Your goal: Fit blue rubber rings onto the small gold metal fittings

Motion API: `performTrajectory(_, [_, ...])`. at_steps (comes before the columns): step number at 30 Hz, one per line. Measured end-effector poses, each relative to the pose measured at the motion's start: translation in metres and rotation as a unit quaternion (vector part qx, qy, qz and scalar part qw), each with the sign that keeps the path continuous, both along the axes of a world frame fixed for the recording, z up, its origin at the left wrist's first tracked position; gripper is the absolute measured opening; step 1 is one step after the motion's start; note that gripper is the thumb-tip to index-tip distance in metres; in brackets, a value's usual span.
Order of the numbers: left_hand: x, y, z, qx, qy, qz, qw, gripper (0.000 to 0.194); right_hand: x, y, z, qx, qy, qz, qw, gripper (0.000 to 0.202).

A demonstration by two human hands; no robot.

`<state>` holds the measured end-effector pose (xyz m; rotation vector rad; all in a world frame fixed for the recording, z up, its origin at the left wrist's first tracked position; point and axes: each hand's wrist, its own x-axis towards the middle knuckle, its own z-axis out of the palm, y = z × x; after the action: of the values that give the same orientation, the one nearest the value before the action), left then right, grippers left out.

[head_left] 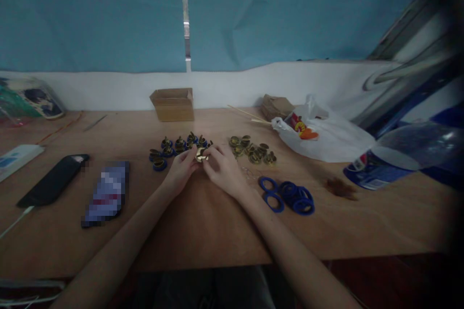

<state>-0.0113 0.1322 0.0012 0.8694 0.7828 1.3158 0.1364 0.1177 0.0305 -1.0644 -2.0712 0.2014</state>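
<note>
Between my left hand point(182, 168) and my right hand point(224, 168) is a small shiny gold metal part point(201, 154), pinched by the fingers of both over the middle of the table. Just behind and left of them stand several gold parts with blue rings point(167, 147). Several gold parts without blue rings point(255, 153) lie behind and right of my right hand. Loose blue rings point(297, 198) are heaped on the table, right of my right forearm.
On the wooden table point(217, 236) are a cardboard box point(175, 105) at the back, a black phone point(54, 181) and a blurred purple item point(108, 193) at left. A white plastic bag point(329, 135) and a large bottle point(391, 159) are at right.
</note>
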Motion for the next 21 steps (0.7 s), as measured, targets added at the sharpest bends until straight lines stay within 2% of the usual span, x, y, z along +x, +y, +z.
performTrajectory(8, [-0.0035,0.0015,-0.0005,0.009,0.033,0.038,0.999,0.03,-0.0013,-0.0012,-0.0021,-0.039,-0.071,0.024,0.996,0.009])
performTrajectory(13, [-0.0024,0.0,-0.0015,0.001,0.074,0.057,0.996,0.03,-0.0027,-0.0015,-0.0019,-0.075,-0.052,0.031,0.995,0.006])
performTrajectory(18, [-0.0011,-0.0011,-0.0006,0.007,0.085,0.051,0.995,0.029,-0.0038,-0.0035,-0.001,-0.095,-0.028,0.028,0.995,0.003])
performTrajectory(21, [-0.0017,-0.0003,-0.0004,0.012,0.093,0.053,0.994,0.027,-0.0037,-0.003,-0.0005,-0.089,-0.022,0.043,0.995,0.009])
